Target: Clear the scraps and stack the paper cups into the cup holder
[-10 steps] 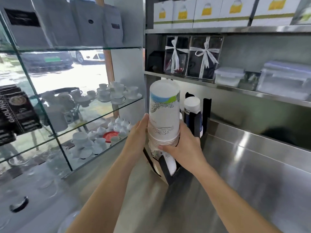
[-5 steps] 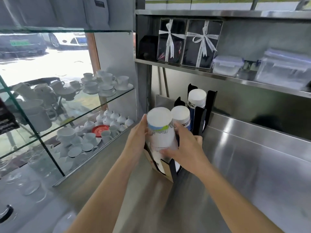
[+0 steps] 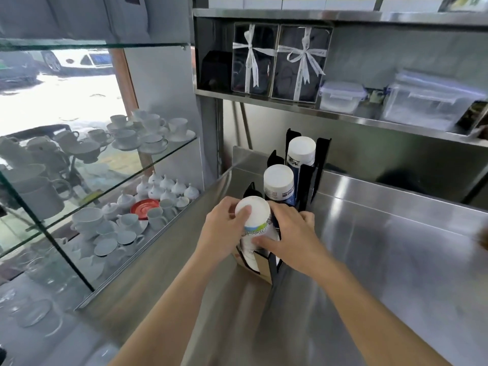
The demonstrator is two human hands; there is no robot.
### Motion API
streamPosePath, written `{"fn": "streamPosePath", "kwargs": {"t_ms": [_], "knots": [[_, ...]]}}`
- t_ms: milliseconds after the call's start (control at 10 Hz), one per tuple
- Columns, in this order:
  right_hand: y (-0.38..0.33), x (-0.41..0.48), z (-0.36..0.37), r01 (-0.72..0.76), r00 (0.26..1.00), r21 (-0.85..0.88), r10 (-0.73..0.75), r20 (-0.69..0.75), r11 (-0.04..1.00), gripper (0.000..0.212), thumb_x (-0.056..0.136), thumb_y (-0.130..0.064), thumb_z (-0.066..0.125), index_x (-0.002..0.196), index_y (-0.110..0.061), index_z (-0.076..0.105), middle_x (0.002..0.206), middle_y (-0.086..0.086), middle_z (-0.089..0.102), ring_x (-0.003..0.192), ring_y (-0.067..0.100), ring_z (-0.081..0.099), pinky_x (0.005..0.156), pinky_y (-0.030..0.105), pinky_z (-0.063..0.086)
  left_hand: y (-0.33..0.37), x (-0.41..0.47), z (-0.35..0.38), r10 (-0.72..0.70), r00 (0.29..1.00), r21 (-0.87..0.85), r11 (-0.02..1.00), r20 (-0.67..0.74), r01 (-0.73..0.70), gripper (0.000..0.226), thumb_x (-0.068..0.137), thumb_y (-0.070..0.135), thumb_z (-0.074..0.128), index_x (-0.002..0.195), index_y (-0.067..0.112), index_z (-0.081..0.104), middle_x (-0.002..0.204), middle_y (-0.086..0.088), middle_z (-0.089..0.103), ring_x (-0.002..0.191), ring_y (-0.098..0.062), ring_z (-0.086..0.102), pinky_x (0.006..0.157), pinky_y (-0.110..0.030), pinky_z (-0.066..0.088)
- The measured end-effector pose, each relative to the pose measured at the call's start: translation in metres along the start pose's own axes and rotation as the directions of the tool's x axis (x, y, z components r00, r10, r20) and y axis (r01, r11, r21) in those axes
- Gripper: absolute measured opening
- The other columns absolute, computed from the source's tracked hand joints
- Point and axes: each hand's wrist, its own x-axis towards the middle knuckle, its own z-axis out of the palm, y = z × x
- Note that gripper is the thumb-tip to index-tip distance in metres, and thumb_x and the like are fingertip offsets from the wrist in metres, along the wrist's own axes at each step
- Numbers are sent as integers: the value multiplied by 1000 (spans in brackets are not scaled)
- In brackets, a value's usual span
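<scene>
Brushed stainless surface (image 3: 383, 260), smooth with soft glare, runs under a stainless backsplash and a steel wall shelf (image 3: 343, 116). Left side: glass display shelves (image 3: 148, 165) loaded with white porcelain cups and saucers, one red saucer (image 3: 144, 208) among them; window behind with parked cars outside. Wall shelf carries two clear gift boxes (image 3: 280, 62) tied with white ribbon, plus clear plastic lidded containers (image 3: 343, 96). Black slotted cup holder (image 3: 307, 180) stands on the surface near the back corner, upright flat panels forming three bays in a row. Rear and middle bays each hold an inverted stack of paper cups, white bases up, dark blue print on the sides. Front bay: white paper cup stack (image 3: 254, 225) with green-blue print, base up, lower part already seated between the panels. Left hand (image 3: 224, 233) grip closed around the stack's left side, thumb lying on the top base. Right hand (image 3: 287, 239) grip clamped on the stack's right side, fingers wrapped over the printed wall, knuckles just beside the middle stack. No scraps visible.
</scene>
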Motion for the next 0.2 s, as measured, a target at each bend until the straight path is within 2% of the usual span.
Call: {"fn": "streamPosePath", "kwargs": {"t_ms": [100, 200], "knots": [[-6, -4, -19, 25, 999, 43, -24, -30, 999, 65, 80, -42, 65, 134, -23, 35, 135, -6, 43, 125, 12, 35, 100, 29, 20, 25, 2, -6, 83, 995, 124, 989, -62, -75, 20, 87, 32, 55, 101, 19, 61, 103, 0, 67, 97, -19, 60, 87, -39, 49], [-6, -11, -66, 12, 978, 167, 24, -209, 986, 46, 83, -32, 65, 125, -22, 48, 118, -9, 53, 106, 8, 50, 90, 24, 36, 75, 5, -12, 287, 952, 215, 941, -109, -260, 26, 89, 35, 53, 109, 20, 59, 110, 1, 66, 103, -18, 58, 93, -39, 46]]}}
